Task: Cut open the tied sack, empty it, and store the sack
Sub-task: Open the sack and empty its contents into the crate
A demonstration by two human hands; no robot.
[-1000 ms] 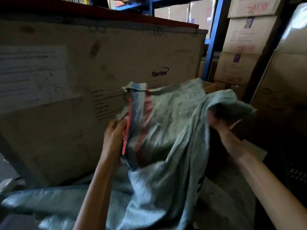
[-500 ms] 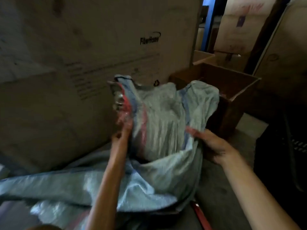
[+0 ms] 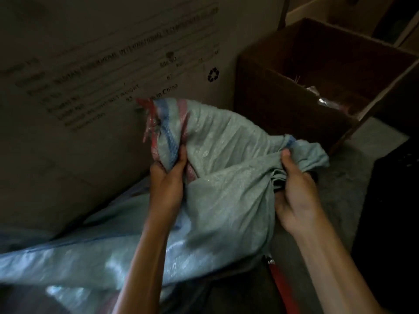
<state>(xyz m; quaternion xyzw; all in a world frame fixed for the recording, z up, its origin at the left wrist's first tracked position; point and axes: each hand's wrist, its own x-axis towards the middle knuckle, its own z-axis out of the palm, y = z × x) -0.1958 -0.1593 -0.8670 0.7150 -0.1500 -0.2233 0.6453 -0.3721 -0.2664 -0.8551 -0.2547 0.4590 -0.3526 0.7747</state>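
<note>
Both hands are clenched on the limp pale-green woven plastic sack point(image 3: 222, 155): left hand point(image 3: 166, 180) on its striped edge, right hand point(image 3: 297, 189) bunching the far corner. It has dropped lower and collapsed (looks empty), held beside the open brown cardboard box point(image 3: 283, 103), likely being gathered for storing.

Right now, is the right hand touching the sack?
Touching. The head view shows the right hand closed around a bunched fold of the sack, thumb pressed on the fabric.
</note>
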